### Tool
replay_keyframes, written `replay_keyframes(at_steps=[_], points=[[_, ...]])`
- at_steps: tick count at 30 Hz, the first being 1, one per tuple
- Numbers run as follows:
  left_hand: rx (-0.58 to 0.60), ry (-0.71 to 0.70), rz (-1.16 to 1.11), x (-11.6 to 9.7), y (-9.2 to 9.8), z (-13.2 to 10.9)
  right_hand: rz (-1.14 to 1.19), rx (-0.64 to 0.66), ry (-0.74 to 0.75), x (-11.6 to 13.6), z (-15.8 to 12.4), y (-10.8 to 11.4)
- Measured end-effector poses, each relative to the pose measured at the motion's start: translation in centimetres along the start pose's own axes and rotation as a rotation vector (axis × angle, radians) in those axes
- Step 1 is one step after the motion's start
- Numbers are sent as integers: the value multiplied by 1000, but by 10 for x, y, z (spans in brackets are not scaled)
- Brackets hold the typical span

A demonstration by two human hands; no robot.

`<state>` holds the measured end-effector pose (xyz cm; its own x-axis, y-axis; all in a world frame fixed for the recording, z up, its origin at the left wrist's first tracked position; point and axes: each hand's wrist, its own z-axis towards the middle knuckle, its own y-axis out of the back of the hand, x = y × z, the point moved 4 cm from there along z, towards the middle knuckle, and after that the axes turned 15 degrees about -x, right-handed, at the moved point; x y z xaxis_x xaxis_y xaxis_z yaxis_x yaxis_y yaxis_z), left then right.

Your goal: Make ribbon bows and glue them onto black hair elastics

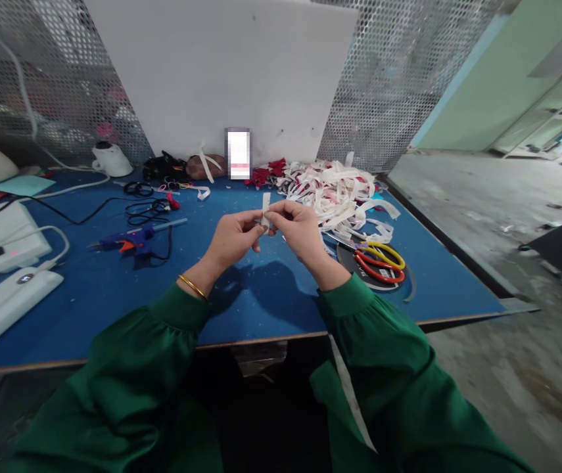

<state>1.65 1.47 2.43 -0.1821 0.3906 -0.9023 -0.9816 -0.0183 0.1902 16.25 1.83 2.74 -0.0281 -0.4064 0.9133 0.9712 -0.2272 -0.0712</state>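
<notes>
Between my two hands is a short strip of off-white ribbon point(266, 202), held upright above the blue table point(261, 309). My left hand point(234, 238) pinches its lower part between thumb and fingers. From the other side my right hand point(296, 226) grips the same strip, its fingertips touching those of the left. Just beyond my right hand lies a large tangled heap of white ribbon strips point(332, 187). Scissors with red and yellow handles point(380, 263) rest on a round black disc point(376, 282), right of my right wrist.
At left lie a blue glue gun point(130, 242), black cables point(145, 211) and white power strips point(9, 305). A phone with a bright screen point(238, 154) leans on the white board point(241, 72) at the back. Beside it are red ribbon pieces point(267, 173) and a brown bundle point(204, 167).
</notes>
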Motion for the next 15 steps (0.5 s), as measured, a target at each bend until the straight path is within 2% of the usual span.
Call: replay_keyframes(at_steps=[4, 8, 15], points=[[-33, -7, 9, 1, 2, 1, 23, 40, -7, 3, -1, -1], [-69, -49, 64, 1, 2, 1, -137, 83, 75, 3, -2, -1], [-113, -118, 268, 5, -3, -6, -434, -50, 169, 1, -9, 1]])
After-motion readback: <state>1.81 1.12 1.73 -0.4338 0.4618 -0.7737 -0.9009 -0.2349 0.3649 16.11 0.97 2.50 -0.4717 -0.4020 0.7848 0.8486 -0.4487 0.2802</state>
